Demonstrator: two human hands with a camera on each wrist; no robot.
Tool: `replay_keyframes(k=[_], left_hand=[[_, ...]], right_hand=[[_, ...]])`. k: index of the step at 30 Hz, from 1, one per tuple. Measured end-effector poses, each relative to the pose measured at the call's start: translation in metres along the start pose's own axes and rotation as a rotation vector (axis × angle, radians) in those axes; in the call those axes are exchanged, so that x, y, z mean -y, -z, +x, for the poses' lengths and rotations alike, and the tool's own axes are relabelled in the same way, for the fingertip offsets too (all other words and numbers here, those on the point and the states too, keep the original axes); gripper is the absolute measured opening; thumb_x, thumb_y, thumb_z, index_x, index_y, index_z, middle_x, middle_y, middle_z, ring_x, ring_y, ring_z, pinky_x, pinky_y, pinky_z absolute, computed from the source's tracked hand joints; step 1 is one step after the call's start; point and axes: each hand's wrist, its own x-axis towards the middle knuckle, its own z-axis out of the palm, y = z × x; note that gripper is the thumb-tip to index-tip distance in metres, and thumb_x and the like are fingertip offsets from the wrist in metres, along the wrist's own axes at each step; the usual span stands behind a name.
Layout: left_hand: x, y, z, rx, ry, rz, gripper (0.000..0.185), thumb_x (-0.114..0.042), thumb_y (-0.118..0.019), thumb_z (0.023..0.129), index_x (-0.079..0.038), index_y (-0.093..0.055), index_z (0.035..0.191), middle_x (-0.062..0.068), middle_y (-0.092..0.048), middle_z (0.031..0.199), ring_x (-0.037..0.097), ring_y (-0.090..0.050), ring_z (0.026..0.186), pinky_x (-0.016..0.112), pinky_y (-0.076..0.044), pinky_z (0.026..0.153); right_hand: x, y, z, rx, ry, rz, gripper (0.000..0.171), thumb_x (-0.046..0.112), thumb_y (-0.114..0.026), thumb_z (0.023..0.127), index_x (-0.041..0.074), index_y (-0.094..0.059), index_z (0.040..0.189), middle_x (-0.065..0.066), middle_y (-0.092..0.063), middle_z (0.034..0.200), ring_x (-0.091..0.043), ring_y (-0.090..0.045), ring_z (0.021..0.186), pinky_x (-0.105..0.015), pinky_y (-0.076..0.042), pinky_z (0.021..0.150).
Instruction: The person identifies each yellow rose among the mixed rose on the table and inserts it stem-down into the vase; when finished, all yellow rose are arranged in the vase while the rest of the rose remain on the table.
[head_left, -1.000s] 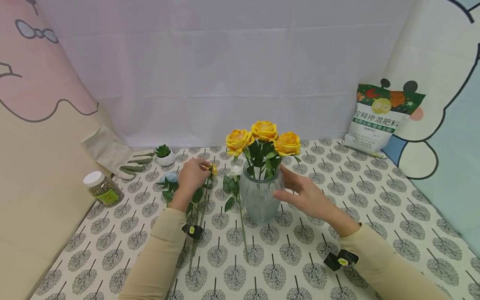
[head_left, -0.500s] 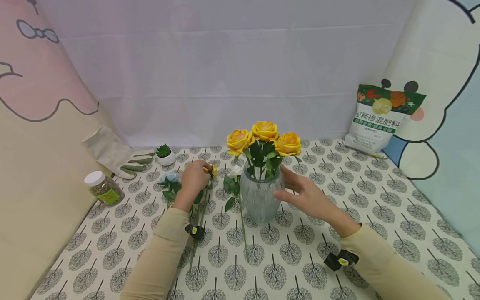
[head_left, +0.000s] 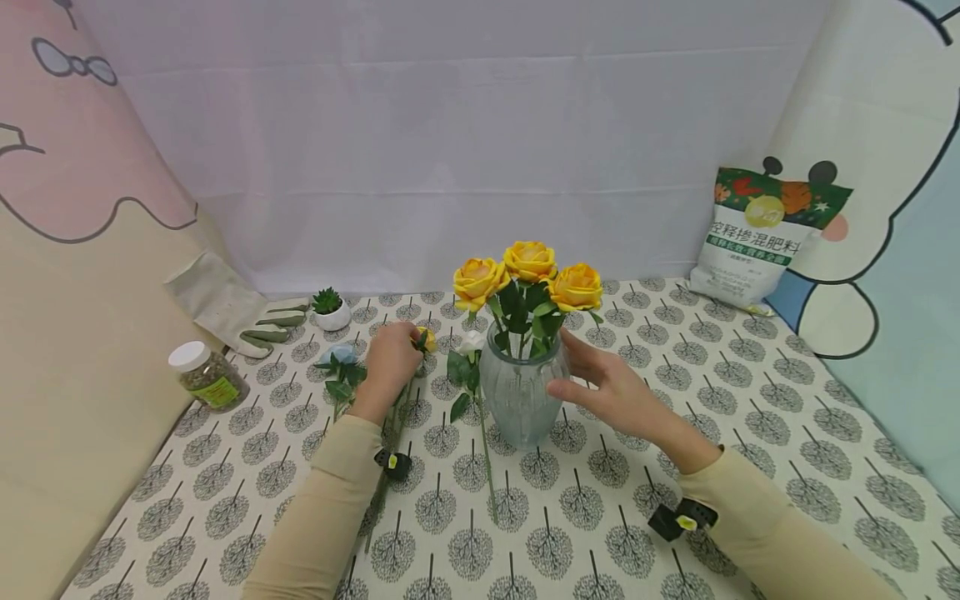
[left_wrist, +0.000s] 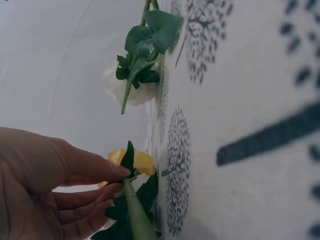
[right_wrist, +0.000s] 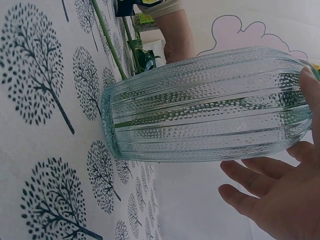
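Left hand (head_left: 390,360) pinches the yellow rose (left_wrist: 131,161) just under its bud, mid-left of frame, stem flat on the tabletop (head_left: 750,392); gripping near the head likely keeps the long stem controllable. Right hand (head_left: 611,387) is open, fingers straight against the ribbed glass vase (head_left: 519,396) at centre, apparently steadying it. Three yellow roses (head_left: 528,262) stand inside. A white rose (head_left: 471,342) lies beside the vase.

worktop (head_left: 675,417) has a tree-print cloth | glass vase (head_left: 519,396) mid | white rose (head_left: 471,343), yellow rose (head_left: 425,337), blue flower (head_left: 342,356) lying flat left of it | jar (head_left: 206,377), work glove (head_left: 232,307), tiny potted plant (head_left: 328,308) far left | fertilizer bag (head_left: 765,237) back right
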Motion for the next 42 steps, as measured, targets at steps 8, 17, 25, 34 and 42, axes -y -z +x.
replay_keyframes(k=[8, 17, 25, 34, 42], left_hand=[[0.000, -0.002, 0.000, -0.007, 0.014, 0.031, 0.019, 0.000, -0.072, 0.085, -0.002, -0.070, 0.103, 0.018, -0.071, 0.104, 0.031, -0.065, 0.073, 0.037, -0.050, 0.051], [0.003, -0.004, 0.002, -0.026, 0.024, 0.027, 0.016, -0.004, -0.072, 0.086, -0.002, -0.068, 0.101, 0.018, -0.071, 0.097, 0.030, -0.065, 0.070, 0.039, -0.052, 0.053], [0.004, -0.002, 0.003, -0.091, 0.046, -0.078, 0.016, -0.008, -0.071, 0.086, -0.002, -0.069, 0.100, 0.017, -0.071, 0.086, 0.024, -0.062, 0.056, 0.032, -0.046, 0.042], [0.003, 0.008, 0.003, -0.147, -0.016, -0.174, 0.008, -0.007, -0.070, 0.088, -0.002, -0.076, 0.087, 0.014, -0.073, 0.081, 0.026, -0.064, 0.062, 0.036, -0.050, 0.050], [-0.001, 0.022, 0.004, -0.068, 0.137, -0.472, 0.021, -0.014, -0.071, 0.092, 0.000, -0.076, 0.106, 0.017, -0.074, 0.099, 0.026, -0.071, 0.081, 0.038, -0.058, 0.070]], right_hand=[[-0.001, 0.000, 0.000, 0.000, -0.003, -0.001, 0.083, 0.031, -0.069, 0.096, 0.000, -0.022, 0.157, -0.021, -0.037, 0.154, -0.036, -0.052, 0.130, -0.052, -0.038, 0.110], [-0.001, 0.000, -0.001, -0.002, 0.005, 0.002, 0.082, 0.030, -0.068, 0.097, -0.001, -0.021, 0.156, -0.022, -0.037, 0.154, -0.036, -0.052, 0.130, -0.052, -0.038, 0.110], [-0.001, 0.000, -0.001, -0.004, -0.001, -0.002, 0.083, 0.031, -0.069, 0.096, -0.001, -0.022, 0.156, -0.022, -0.037, 0.154, -0.036, -0.052, 0.130, -0.052, -0.038, 0.110], [0.000, 0.000, 0.000, 0.001, 0.009, 0.008, 0.082, 0.030, -0.068, 0.097, -0.001, -0.022, 0.156, -0.022, -0.037, 0.154, -0.036, -0.052, 0.130, -0.052, -0.039, 0.109], [-0.001, 0.000, 0.000, -0.001, 0.009, 0.006, 0.083, 0.031, -0.069, 0.097, 0.000, -0.021, 0.157, -0.021, -0.035, 0.155, -0.036, -0.052, 0.131, -0.052, -0.038, 0.110]])
